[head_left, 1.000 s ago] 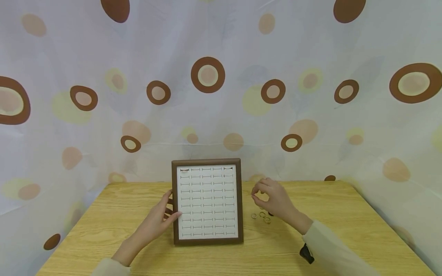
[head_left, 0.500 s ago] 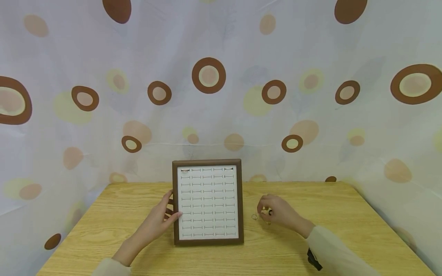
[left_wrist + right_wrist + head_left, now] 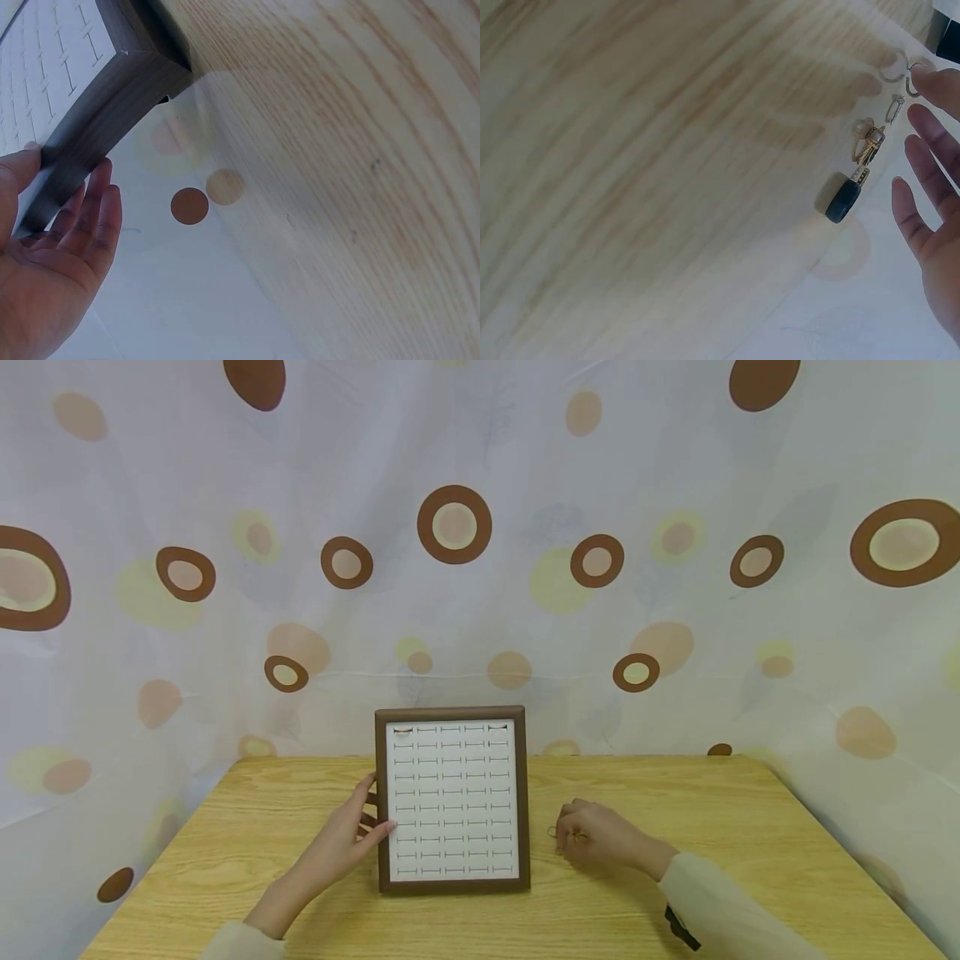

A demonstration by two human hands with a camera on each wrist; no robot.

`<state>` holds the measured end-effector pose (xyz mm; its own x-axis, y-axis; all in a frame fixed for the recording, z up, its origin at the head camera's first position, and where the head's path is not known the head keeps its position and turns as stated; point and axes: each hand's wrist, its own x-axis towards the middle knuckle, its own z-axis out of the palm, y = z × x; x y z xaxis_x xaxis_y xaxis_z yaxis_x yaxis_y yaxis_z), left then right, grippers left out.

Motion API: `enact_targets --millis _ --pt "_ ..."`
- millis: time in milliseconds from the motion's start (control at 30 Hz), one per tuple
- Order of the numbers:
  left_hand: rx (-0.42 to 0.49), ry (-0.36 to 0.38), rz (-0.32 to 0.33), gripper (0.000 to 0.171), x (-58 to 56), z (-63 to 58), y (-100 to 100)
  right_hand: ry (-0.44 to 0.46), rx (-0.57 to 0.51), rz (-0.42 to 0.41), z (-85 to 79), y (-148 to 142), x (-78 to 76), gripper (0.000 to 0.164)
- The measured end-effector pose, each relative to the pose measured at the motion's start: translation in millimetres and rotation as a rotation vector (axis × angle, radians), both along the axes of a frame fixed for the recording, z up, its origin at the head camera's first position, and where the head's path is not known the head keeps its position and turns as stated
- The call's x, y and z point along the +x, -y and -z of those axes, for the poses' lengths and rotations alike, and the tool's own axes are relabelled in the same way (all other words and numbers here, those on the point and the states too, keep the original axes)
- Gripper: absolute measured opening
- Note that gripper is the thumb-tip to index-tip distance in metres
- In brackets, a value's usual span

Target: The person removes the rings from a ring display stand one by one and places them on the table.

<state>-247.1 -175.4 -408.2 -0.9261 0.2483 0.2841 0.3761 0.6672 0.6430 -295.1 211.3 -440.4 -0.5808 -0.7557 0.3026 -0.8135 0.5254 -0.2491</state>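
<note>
A brown-framed ring display board (image 3: 450,715) stands tilted up on the table, its white panel lined with rows of slots. My left hand (image 3: 337,843) grips its left side; the left wrist view shows the thumb at the front and fingers (image 3: 91,217) behind the frame. Rings sit in the top row's left slot (image 3: 402,731) and right slot (image 3: 497,727). My right hand (image 3: 596,835) is low over the table, fingertips right at a thin ring (image 3: 911,84); I cannot tell whether they pinch it. Beside it lie a silver ring (image 3: 895,109), a gold ring (image 3: 871,146) and a black-stoned ring (image 3: 844,201).
A light wooden table (image 3: 300,777) extends around the board and hands. Behind it and at both sides hangs a pale curtain (image 3: 480,610) with brown and beige circles. A black object (image 3: 681,930) shows under the right sleeve.
My right hand has come down from above the loose rings to table level, then slightly nearer me and left to the thin ring. The left hand and the board have kept their places.
</note>
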Motion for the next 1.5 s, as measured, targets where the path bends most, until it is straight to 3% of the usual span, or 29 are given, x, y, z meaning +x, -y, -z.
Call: enact_targets --millis 433,667,800,1033,1200,1500 --pt "-0.006 -0.010 -0.006 0.073 0.0 1.0 0.8 0.006 0.063 0.023 1.4 0.2 2.8 0.014" --pt "-0.007 -0.018 -0.006 0.073 0.0 1.2 1.0 -0.003 0.046 0.026 2.5 -1.0 1.5 0.012" --pt "-0.005 -0.014 -0.002 0.073 -0.2 1.3 0.8 0.020 0.000 0.026 -2.6 -0.7 3.3 0.011" --pt "-0.001 -0.001 -0.002 0.073 0.5 0.3 0.8 0.077 -0.028 0.109 -22.8 3.7 7.2 0.014" --pt "0.007 -0.004 0.002 0.072 0.3 0.0 0.4 0.003 -0.088 0.109 -41.7 9.4 5.7 0.020" --pt "0.004 -0.012 -0.002 0.071 -0.9 1.1 -0.1 -0.211 -0.260 0.020 -72.7 24.9 5.6 0.024"
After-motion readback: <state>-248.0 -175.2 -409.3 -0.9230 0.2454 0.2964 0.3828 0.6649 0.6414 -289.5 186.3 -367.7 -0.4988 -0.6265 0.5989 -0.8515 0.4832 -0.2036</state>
